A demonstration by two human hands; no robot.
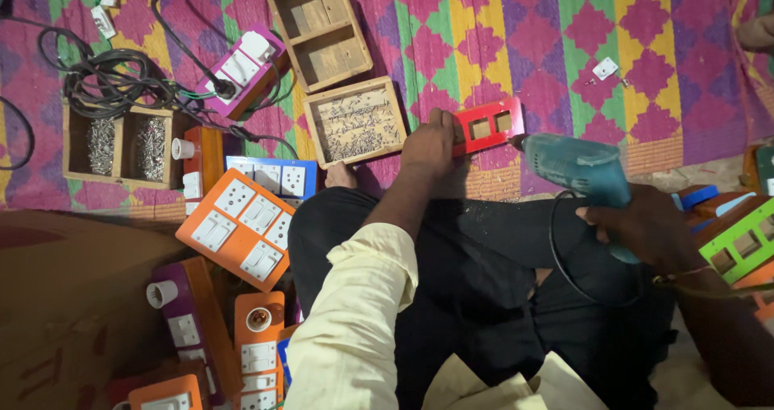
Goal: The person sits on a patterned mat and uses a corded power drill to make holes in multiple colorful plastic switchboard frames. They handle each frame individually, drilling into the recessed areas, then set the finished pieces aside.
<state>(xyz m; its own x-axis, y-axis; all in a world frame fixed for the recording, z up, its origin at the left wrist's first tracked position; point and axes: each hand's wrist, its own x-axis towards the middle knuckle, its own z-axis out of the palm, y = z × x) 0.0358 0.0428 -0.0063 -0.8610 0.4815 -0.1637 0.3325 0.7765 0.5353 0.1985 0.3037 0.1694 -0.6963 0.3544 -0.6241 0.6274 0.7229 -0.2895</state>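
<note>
My left hand (430, 142) grips the left end of a red switch-board panel (488, 126) with two rectangular cut-outs, holding it on the patterned mat. My right hand (645, 228) holds a teal electric drill (582, 170) by its handle. The drill's tip touches the right edge of the red panel. A black cord loops from the drill over my dark trousers.
A wooden box of screws (355, 121) lies just left of my left hand. An empty two-part wooden box (320, 29) sits above it. Orange, purple and blue switch boards (239, 227) are piled at left; a green frame (740, 249) lies at right. Black cables (113, 79) coil at upper left.
</note>
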